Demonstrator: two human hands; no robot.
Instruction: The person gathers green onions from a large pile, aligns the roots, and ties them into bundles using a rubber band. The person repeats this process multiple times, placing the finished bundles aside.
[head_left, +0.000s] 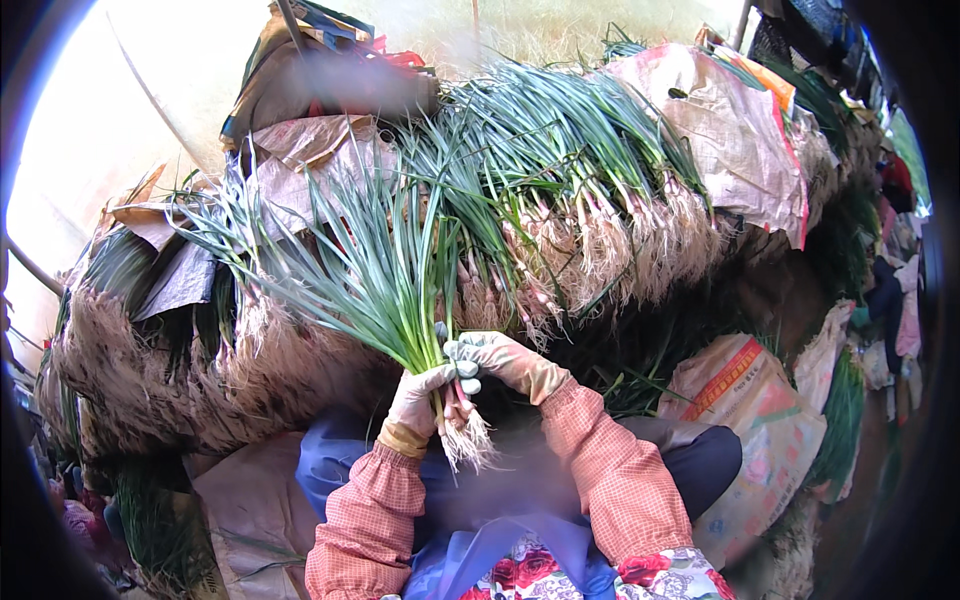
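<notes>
In my gloved left hand (427, 390) is a bunch of green onions (409, 315), gripped just above its reddish bulbs; the white roots hang below and the long leaves fan up and to the left. My gloved right hand (499, 360) is at the right side of the same stems, its fingertips close to the left fingers. Whether it grips a stalk or only touches the bunch, I cannot tell. Just beyond, many more green onions (600, 172) lie in a long heap with their roots towards me.
Woven sacks cover parts of the heap, one at the right (720, 142) and one at the left (322, 165). A printed sack (757, 442) lies beside my right knee. Loose green leaves (637, 386) lie below the heap. Another person in red (896, 180) is at the far right.
</notes>
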